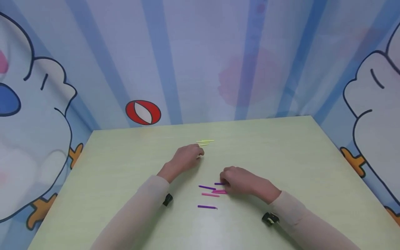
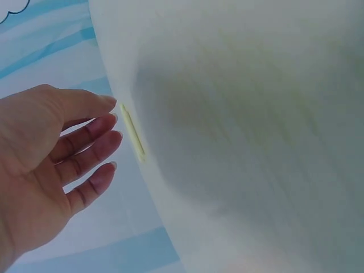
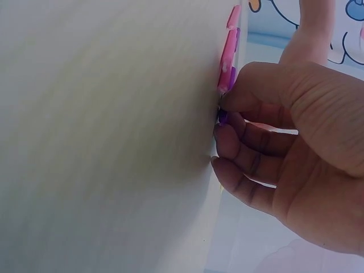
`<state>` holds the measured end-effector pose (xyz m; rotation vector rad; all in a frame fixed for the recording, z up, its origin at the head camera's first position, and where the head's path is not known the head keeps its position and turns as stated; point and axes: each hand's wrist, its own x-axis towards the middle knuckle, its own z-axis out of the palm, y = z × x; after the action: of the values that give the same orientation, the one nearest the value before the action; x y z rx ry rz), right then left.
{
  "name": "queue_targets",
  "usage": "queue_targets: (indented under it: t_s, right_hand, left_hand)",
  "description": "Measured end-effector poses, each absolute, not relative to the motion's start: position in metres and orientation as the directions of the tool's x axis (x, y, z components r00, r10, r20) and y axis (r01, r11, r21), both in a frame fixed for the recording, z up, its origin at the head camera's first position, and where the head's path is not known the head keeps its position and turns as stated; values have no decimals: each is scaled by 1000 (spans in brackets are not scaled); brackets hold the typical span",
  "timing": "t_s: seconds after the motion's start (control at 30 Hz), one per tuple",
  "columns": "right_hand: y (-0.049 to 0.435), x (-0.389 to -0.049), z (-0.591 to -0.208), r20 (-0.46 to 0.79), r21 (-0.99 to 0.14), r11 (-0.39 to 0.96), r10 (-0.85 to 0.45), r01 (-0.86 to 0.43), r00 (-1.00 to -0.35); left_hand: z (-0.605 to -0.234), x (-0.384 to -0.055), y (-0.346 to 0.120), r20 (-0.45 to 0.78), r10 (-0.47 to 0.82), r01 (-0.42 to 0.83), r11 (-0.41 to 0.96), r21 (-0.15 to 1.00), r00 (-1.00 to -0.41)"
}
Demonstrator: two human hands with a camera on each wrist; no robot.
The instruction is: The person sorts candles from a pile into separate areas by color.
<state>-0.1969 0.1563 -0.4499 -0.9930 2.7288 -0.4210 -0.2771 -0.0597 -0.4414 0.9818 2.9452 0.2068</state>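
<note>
Several yellow candles [image 1: 205, 141] lie together toward the far side of the table. Just in front of them is my left hand [image 1: 186, 156], fingers loosely bent with nothing seen between them. The left wrist view shows a yellow candle [image 2: 133, 133] just beyond the thumb tip. My right hand [image 1: 240, 179] pinches a purple candle [image 3: 223, 117] at the tabletop, its middle covered by the fingers. Beside that hand lie a second purple candle [image 1: 207, 187] and pink candles [image 1: 210, 194]. Another purple candle [image 1: 207, 207], wick showing, lies nearer to me.
The pale table [image 1: 125, 187] has its far edge against a striped blue curtain [image 1: 200, 69] with cartoon prints. Each sleeve has a small black device at the wrist, the left one [image 1: 167, 199] and the right one [image 1: 270, 219].
</note>
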Motion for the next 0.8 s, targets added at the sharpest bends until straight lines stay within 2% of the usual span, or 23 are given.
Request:
queue_targets:
  t_s: [0.4, 0.67, 0.8]
  right_hand:
    - [157, -196, -451, -76, -331, 724, -660, -606, -748]
    - [153, -197, -452, -99, -326, 736, -651, -594, -752]
    - [152, -196, -451, -101, -331, 741, -643, -584, -759]
  left_hand:
    - [-437, -230, -65, 42, 682, 675, 711, 196, -730]
    - [-443, -205, -77, -4, 666, 642, 721, 261, -746]
    - [-443, -193, -83, 14, 676, 648, 699, 303, -737]
